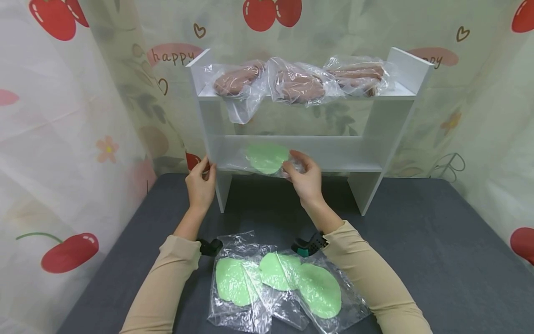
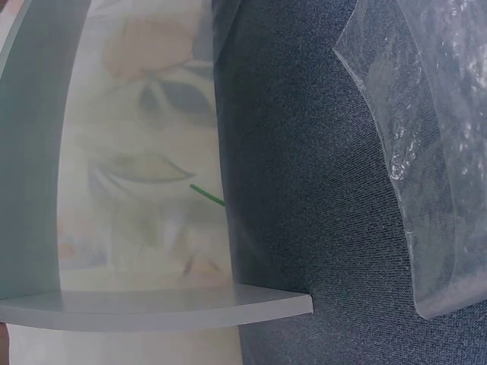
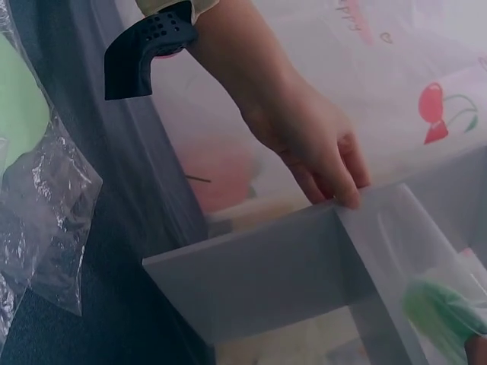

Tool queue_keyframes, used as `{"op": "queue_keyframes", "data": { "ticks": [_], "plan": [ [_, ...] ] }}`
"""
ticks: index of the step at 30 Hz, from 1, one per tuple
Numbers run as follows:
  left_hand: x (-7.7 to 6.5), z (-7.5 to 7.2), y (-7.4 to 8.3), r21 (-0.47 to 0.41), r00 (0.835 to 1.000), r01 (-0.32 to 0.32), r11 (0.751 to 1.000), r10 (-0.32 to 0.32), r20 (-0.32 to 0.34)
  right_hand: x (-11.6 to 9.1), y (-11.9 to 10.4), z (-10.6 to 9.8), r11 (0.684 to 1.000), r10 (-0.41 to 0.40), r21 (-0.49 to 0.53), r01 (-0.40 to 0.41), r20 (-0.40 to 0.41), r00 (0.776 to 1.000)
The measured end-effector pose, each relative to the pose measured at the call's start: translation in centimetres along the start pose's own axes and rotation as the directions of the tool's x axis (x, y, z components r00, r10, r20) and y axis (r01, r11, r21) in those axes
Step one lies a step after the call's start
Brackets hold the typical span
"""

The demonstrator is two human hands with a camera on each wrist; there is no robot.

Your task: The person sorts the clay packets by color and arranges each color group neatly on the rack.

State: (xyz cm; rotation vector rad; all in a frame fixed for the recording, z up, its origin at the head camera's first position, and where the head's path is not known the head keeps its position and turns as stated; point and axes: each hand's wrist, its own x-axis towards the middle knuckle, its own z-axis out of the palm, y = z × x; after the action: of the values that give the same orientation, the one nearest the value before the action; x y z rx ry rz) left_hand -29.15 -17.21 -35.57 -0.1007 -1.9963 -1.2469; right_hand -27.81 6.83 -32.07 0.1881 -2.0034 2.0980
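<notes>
My right hand [image 1: 308, 182] pinches the right edge of a clear plastic bag with a flat, rounded green piece [image 1: 267, 157] inside. This bag lies at the front of the middle board of a white shelf unit [image 1: 333, 153]. On the left, my left hand [image 1: 201, 188] grips the front edge of the unit's side panel [image 3: 251, 274], about level with that board. The right wrist view shows the left hand's fingertips on the panel and part of the green piece [image 3: 437, 308]. In the left wrist view the hand is almost wholly hidden.
Several more bagged green pieces [image 1: 319, 290] lie overlapping on the dark tabletop [image 1: 425, 241], between my forearms. Three clear bags of brown, lumpy pieces [image 1: 300, 86] sit on the top board, one hanging over its edge. A printed cloth [image 1: 125, 116] surrounds the table.
</notes>
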Motion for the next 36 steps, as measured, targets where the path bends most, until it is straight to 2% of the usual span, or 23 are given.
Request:
{"op": "queue_keyframes", "data": {
  "ticks": [15,28,36],
  "plan": [
    [-0.1,0.0,-0.1,-0.015,1.0,0.013,1.0,-0.013,0.008,0.0,0.3,3.1,1.0,-0.027,-0.013,0.027,-0.008,1.0],
    [-0.1,0.0,0.1,0.005,1.0,0.008,1.0,-0.008,0.005,-1.0,0.9,4.8,0.988,-0.035,-0.147,0.047,0.085,0.996],
    [-0.1,0.0,0.0,0.014,1.0,0.01,1.0,-0.01,0.006,-1.2,1.2,5.4,0.988,0.039,-0.157,-0.005,0.215,0.976]
  ]
}}
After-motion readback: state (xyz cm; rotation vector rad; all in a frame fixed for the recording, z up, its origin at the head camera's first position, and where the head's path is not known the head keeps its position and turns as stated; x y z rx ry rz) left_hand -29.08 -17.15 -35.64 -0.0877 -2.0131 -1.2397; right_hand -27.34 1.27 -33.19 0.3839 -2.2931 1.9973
